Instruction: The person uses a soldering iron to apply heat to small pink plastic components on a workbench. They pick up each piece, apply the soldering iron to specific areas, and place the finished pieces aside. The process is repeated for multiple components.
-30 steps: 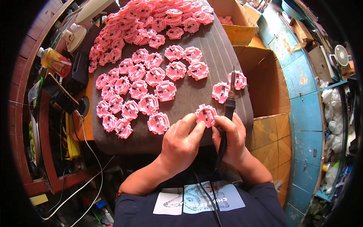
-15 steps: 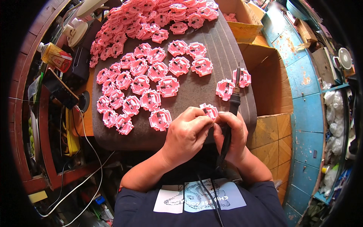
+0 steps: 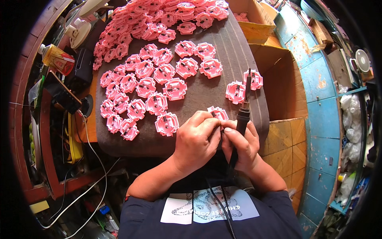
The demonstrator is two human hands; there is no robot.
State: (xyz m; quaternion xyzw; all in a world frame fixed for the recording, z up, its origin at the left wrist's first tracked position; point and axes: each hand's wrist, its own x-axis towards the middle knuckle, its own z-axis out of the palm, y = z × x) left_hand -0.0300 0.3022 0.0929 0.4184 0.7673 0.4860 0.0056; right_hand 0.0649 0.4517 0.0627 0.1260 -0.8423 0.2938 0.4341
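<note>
My left hand has curled, pinched fingertips meeting those of my right hand just below a pink plastic piece with a dark part inside; what the left fingertips hold is hidden. My right hand grips a black soldering iron, tip pointing up, and pinches with thumb and forefinger. Two more pink pieces lie beside the iron's tip. Several similar pieces are spread in rows to the left on a dark padded board, and a dense pile of them covers the far end.
Cardboard boxes stand right of the board, beside blue cabinets and shelves of plastic bags. At left are a bottle, a phone on a stand, a lamp and white cables hanging down.
My left hand has moved rightward and its fingers have curled inward over the front of the pink piece, hiding more of it. My right hand still holds the iron, with its thumb lower.
</note>
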